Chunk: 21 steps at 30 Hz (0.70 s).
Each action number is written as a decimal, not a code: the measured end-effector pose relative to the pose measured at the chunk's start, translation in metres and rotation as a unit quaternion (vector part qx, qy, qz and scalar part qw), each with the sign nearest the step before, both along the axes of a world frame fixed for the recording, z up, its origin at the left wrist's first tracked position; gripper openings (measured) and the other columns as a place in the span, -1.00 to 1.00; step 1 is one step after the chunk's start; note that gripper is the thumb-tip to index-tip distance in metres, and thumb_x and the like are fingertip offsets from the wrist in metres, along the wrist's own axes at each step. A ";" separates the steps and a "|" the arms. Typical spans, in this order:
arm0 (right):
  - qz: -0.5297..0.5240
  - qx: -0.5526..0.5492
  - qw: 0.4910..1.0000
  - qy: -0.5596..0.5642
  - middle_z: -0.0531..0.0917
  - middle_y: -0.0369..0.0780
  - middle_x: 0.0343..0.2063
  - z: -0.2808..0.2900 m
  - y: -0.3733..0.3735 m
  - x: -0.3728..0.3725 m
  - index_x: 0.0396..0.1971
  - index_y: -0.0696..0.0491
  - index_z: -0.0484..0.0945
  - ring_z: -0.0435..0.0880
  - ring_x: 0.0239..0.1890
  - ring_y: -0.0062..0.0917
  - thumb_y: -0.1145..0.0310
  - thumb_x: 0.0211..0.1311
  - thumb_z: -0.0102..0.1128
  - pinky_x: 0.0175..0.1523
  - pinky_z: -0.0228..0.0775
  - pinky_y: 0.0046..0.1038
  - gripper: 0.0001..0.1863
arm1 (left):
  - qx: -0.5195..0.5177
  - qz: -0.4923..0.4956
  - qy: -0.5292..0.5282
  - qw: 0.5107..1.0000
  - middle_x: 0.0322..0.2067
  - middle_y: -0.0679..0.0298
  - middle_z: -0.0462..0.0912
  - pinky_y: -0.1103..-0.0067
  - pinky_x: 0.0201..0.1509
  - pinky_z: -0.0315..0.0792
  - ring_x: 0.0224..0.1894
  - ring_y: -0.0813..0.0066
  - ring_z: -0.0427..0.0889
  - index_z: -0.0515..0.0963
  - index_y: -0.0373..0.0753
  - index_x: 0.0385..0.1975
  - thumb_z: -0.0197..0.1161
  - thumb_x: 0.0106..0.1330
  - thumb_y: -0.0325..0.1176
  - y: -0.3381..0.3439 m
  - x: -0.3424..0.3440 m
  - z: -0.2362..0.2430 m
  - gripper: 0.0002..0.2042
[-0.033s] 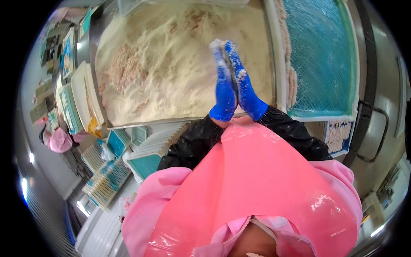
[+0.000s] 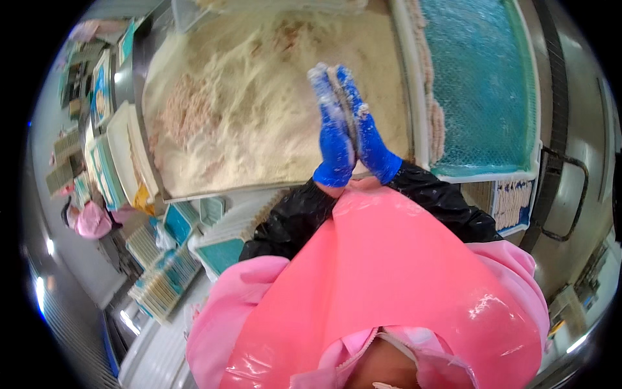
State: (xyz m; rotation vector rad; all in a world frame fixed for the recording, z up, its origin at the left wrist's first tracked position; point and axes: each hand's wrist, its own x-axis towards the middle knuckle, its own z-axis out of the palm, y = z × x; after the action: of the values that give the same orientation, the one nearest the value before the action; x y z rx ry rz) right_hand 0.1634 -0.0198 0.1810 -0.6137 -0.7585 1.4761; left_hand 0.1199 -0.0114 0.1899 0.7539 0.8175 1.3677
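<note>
My left hand (image 2: 334,139) and my right hand (image 2: 370,136), both in blue gloves, press palm to palm with the fingers stretched away from me. White powder coats the fingertips and the backs of the gloves. Along the seam between the palms runs a thin, pale brownish, powdery strip (image 2: 351,120), mostly hidden; its kind cannot be made out. Under the hands lies a wide bed of pale yellowish powder (image 2: 259,136) in a metal-edged tray. A heap of pinkish pieces (image 2: 188,107) sits in the powder at the left, with a smaller patch (image 2: 288,35) at the far side.
On the right stands a white-rimmed tray with teal mesh (image 2: 479,91); long powdered strips (image 2: 435,123) line its left edge. Below it is a blue tray of strips (image 2: 512,204). Stacked trays (image 2: 165,279) fill the lower left. A person in pink (image 2: 92,220) is farther left.
The pressed hands have shifted slightly left, with the left hand's fingers a little farther from the right's at the tips. The view has moved a little; all else looks alike.
</note>
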 end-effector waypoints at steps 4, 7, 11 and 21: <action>-0.001 0.004 0.999 0.039 -0.05 -0.18 0.30 0.003 0.001 0.030 0.27 0.11 -0.09 -0.11 0.33 -0.43 0.02 0.26 -0.18 0.34 -0.28 -0.42 -0.30 | -0.030 -0.021 -0.102 0.994 0.33 0.35 -0.24 0.56 0.37 -0.26 0.35 0.45 -0.22 -0.27 -0.17 0.30 -0.35 0.41 -0.32 -0.002 0.020 0.013 -0.51; -0.061 -0.027 0.996 -0.059 -0.02 -0.18 0.29 0.008 -0.006 0.050 0.27 0.12 -0.07 -0.07 0.33 -0.42 0.08 0.28 -0.19 0.34 -0.26 -0.43 -0.34 | -0.002 -0.059 -0.033 0.998 0.33 0.34 -0.23 0.56 0.36 -0.28 0.35 0.49 -0.22 -0.24 -0.19 0.30 -0.35 0.42 -0.29 0.001 0.042 0.018 -0.51; -0.104 0.036 0.986 -0.127 0.01 -0.17 0.28 0.008 -0.003 0.077 0.26 0.13 -0.05 -0.06 0.32 -0.43 0.13 0.30 -0.20 0.33 -0.25 -0.43 -0.37 | 0.016 -0.084 0.022 0.996 0.32 0.34 -0.19 0.56 0.36 -0.25 0.34 0.50 -0.18 -0.19 -0.20 0.30 -0.34 0.42 -0.23 0.004 0.071 0.028 -0.51; -0.128 -0.003 0.988 -0.085 0.10 -0.16 0.24 -0.039 0.040 0.162 0.26 0.12 -0.05 0.05 0.28 -0.42 0.13 0.38 -0.42 0.34 -0.19 -0.43 -0.45 | -0.085 -0.135 -0.076 0.984 0.30 0.26 -0.13 0.56 0.33 -0.13 0.31 0.43 -0.06 -0.20 -0.25 0.28 -0.22 0.41 -0.23 0.038 0.107 -0.022 -0.46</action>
State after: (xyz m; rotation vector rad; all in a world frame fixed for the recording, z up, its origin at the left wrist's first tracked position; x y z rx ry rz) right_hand 0.3249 0.0205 0.1419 -0.8180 -0.7762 1.2001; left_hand 0.2273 0.0267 0.1675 0.5954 0.6751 1.0823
